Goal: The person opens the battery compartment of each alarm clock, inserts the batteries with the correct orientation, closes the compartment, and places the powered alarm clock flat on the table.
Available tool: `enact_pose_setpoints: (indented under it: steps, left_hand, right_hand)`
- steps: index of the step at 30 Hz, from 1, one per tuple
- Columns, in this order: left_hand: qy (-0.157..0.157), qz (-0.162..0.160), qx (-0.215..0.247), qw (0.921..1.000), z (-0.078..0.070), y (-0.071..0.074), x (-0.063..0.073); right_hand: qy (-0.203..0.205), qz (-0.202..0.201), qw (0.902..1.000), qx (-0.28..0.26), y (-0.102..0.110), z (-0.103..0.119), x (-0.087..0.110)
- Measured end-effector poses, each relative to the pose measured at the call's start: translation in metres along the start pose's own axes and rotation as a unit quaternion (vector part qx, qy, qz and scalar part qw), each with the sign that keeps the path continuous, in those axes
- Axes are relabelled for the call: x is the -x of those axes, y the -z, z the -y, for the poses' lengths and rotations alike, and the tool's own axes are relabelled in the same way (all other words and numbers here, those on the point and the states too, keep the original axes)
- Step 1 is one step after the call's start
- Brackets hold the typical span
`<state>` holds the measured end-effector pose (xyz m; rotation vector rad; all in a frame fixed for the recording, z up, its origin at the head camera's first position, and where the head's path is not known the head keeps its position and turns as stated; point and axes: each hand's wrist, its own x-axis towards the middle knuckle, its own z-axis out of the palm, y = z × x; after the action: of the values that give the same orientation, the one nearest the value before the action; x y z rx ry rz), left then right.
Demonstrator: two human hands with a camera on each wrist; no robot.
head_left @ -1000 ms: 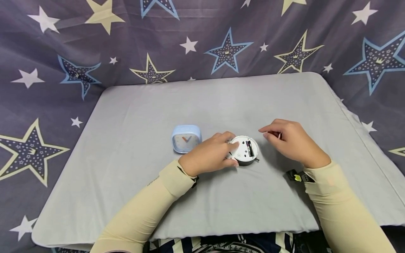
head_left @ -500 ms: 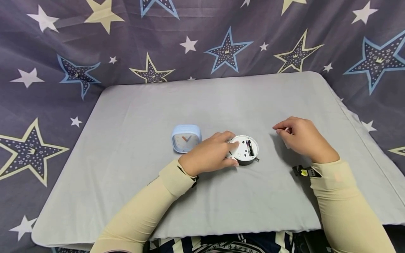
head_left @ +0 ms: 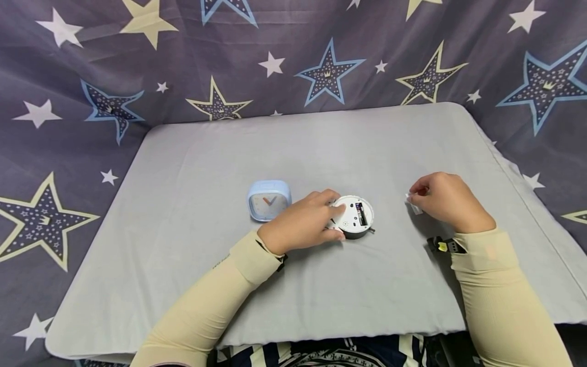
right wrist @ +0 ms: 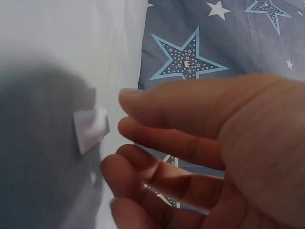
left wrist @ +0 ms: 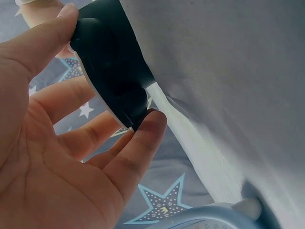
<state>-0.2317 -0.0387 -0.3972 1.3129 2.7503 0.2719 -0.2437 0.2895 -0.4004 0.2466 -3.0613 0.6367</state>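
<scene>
A round clock lies back side up on the grey cloth, its white back showing an uncovered battery slot with a dark battery in it. My left hand grips its left side; the left wrist view shows thumb and fingers about the dark body. To the right, my right hand is low over the cloth beside a small white piece, which looks like a battery cover. In the right wrist view, the fingertips are loosely bent and apart from that white piece.
A light blue square clock stands just left of the round clock, near my left wrist. Grey cloth covers the table. Behind it and at both sides hangs a dark star-patterned curtain.
My right hand has moved right, away from the round clock, and the small white piece has come into view under its fingers. The left hand and both clocks stay in place.
</scene>
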Motion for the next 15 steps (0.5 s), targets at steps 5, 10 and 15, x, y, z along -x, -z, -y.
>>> enact_pose_setpoints:
  steps: [5, 10, 15]
  left_hand:
    - [0.003, 0.002, 0.006, 1.0000, -0.0002, 0.0013, 0.0001]
    - [0.002, 0.004, 0.008, 1.0000, -0.0005, 0.0017, 0.0000]
    - [-0.003, 0.001, 0.006, 1.0000, -0.0006, 0.0014, -0.0004]
  right_hand:
    - [-0.008, 0.017, 0.9998, -0.001, -0.0004, -0.0016, -0.0005]
    - [-0.028, 0.034, 0.9990, -0.006, -0.0007, -0.0030, -0.0003]
    - [-0.036, 0.038, 0.9985, -0.012, -0.0025, -0.0037, -0.0002]
